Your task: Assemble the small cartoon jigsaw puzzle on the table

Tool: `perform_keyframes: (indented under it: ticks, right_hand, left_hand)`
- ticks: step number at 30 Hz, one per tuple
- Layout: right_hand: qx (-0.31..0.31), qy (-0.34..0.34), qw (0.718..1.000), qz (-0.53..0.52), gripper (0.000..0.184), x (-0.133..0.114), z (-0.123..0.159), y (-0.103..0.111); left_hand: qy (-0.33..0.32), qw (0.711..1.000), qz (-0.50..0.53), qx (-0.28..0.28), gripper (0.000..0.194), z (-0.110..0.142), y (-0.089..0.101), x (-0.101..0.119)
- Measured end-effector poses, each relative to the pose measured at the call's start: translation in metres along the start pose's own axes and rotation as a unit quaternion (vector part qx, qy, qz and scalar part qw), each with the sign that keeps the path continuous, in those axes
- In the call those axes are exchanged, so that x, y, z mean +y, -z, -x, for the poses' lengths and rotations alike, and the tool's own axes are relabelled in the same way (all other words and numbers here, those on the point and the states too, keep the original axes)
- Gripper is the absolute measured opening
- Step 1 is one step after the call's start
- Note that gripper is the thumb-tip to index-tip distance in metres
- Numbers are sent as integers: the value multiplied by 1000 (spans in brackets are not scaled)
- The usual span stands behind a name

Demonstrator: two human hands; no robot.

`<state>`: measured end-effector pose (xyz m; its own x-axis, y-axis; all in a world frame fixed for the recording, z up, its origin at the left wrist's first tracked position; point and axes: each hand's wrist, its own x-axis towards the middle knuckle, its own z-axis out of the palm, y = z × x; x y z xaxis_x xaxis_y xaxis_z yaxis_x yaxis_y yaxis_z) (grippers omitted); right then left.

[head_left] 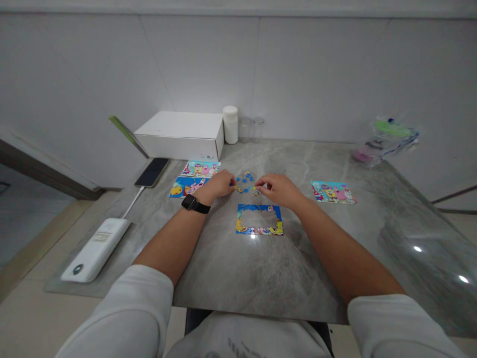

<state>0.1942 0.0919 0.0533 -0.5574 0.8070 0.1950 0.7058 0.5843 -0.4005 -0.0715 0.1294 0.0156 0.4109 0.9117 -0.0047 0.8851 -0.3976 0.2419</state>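
Note:
A small cartoon jigsaw frame (259, 231) lies on the grey marble table (261, 268), its border filled and its middle bare. Just beyond it sits a little heap of loose blue and yellow puzzle pieces (246, 183). My left hand (218, 185), with a black watch on the wrist, rests at the heap's left side, fingers curled with the tips pinched at a piece. My right hand (278, 189) is at the heap's right side, fingertips pinched on a small piece.
Two finished cartoon puzzles (194, 178) lie left of the heap, a third (333, 192) to the right. A white box (182, 134), white jar (230, 124) and glass jars stand at the back. A phone (152, 172), a white power bank (96, 249) and a plastic bag (385, 139) sit near the edges.

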Motion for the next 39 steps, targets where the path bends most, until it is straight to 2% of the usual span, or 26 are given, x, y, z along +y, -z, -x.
perform_keyframes:
  ticks: [6, 11, 14, 16, 19, 22, 26, 29, 31, 34, 36, 39]
  right_hand:
    - [1, 13, 1000, -15, 16, 1, 0, -5]
    - [22, -34, 996, -80, 22, -11, 0, -6]
    - [40, -53, 987, -145, 17, -23, 2, -2]
    - [46, -55, 980, -184, 15, -30, 3, 2]
    - [44, -46, 974, -218, 19, -37, 7, 8]
    - [23, -27, 974, -222, 20, -42, 10, 10]
    - [-34, -30, 977, -209, 20, -44, 13, 3]
    - [-115, -51, 977, -172, 17, -45, 13, -5]
    - [-170, -65, 973, -141, 14, -46, 13, -11]
    - [-231, -78, 963, -116, 12, -49, 13, -20]
    - [-253, -87, 957, -111, 13, -52, 13, -25]
    - [-268, -90, 954, -101, 15, -56, 12, -32]
  left_hand:
    - [29, 999, 25, -1, 7, 3, 9, 4]
    - [21, 995, 99, 8, 10, 15, 29, 23]
    - [-2, 963, 269, 33, 19, 25, 42, 40]
    - [-2, 938, 345, 38, 23, 33, 48, 50]
    - [0, 917, 397, 37, 28, 47, 53, 60]
    - [3, 911, 410, 39, 29, 63, 51, 66]
    - [22, 915, 400, 36, 22, 89, 37, 68]
    - [28, 945, 320, 61, 18, 107, 20, 65]
    - [5, 963, 256, 80, 16, 117, 9, 62]
    - [-65, 980, 176, 57, 16, 126, -2, 60]
    - [-93, 986, 131, 33, 15, 128, -5, 61]
    - [-95, 992, 88, 10, 14, 130, -6, 62]
